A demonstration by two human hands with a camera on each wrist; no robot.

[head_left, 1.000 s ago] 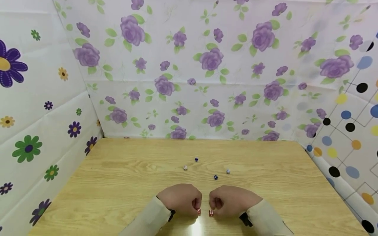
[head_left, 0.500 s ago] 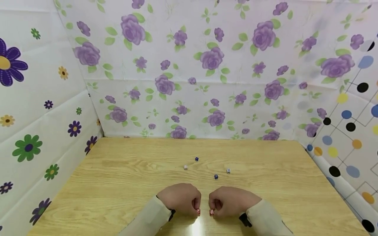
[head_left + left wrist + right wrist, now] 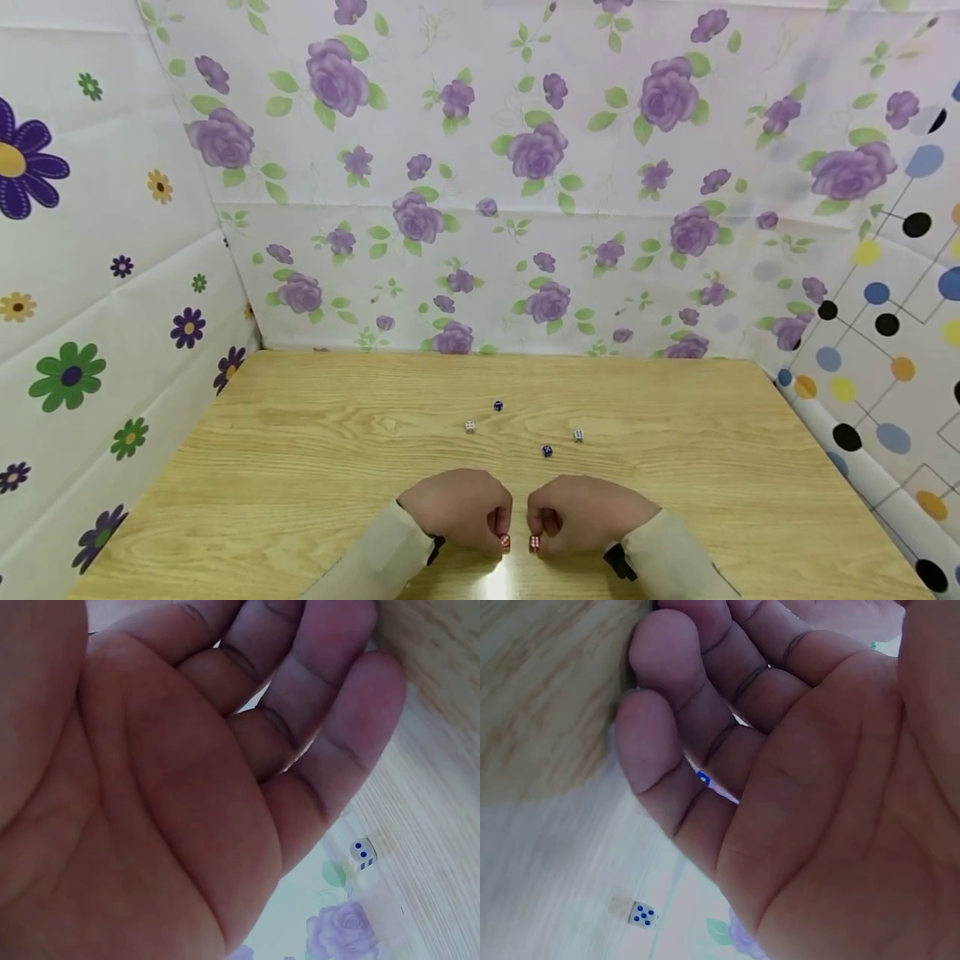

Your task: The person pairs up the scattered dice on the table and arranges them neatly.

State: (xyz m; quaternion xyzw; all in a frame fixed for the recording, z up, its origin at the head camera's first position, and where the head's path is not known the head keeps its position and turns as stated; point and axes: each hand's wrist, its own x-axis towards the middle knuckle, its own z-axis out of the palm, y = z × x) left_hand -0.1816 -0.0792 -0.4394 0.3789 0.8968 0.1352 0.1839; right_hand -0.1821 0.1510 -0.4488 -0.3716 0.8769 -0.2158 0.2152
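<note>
Low on the wooden table, in the head view, my left hand (image 3: 461,507) pinches a red die (image 3: 505,542) with white pips. Facing it, my right hand (image 3: 592,510) pinches a second red die (image 3: 534,543). A narrow gap separates the two dice; both are close to the tabletop, but whether they touch it I cannot tell. Each wrist view is filled by palm and curled fingers, which hide the red dice. Beyond the hands lie two white dice (image 3: 470,427) (image 3: 578,436) and two dark blue dice (image 3: 498,406) (image 3: 547,451).
The wood-grain table (image 3: 337,417) reaches back to a cloth wall (image 3: 480,275) with purple roses. Patterned cloth also hangs at the left and right sides. A bright glare spot (image 3: 498,579) shows on the table between the forearms.
My right hand has shifted slightly left with its red die, so the gap between the two red dice is a little narrower. The loose dice have stayed put.
</note>
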